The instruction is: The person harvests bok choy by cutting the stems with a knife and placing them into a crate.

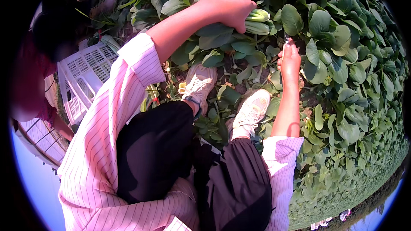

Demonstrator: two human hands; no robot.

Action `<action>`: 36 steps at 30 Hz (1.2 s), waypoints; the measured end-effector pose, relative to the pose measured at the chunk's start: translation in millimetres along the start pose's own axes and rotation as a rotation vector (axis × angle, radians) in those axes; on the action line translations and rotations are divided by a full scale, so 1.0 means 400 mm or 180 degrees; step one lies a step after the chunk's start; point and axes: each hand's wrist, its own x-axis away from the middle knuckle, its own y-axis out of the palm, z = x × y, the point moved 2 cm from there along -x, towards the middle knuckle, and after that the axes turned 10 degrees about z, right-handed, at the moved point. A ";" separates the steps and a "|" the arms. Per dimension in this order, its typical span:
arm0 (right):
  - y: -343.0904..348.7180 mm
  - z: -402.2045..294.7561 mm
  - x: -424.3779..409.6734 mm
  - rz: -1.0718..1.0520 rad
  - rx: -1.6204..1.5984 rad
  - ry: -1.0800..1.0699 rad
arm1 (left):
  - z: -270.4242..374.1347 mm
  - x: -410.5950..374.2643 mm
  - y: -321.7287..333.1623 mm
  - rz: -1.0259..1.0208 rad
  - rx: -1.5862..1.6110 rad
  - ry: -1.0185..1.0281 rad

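Observation:
My left hand grips several cut bok choy heads at their pale stems, the stem ends facing right and the leaves trailing left beneath my forearm. To the right, my right hand is closed around a small tool, whose tip shows by the soil among the plants; leaves partly cover it, so its kind cannot be told. Just beyond that tip stands a growing bok choy plant with broad green leaves.
Dense bok choy rows spread across the right. A white plastic crate sits at the left, with a person in dark red beside it. My shoes stand among low leaves and soil. A metal frame shows at the lower left.

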 end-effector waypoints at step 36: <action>-0.074 0.059 0.191 0.0051 -0.0810 0.0436 | 0.001 0.121 -0.015 0.0069 0.1620 -0.0195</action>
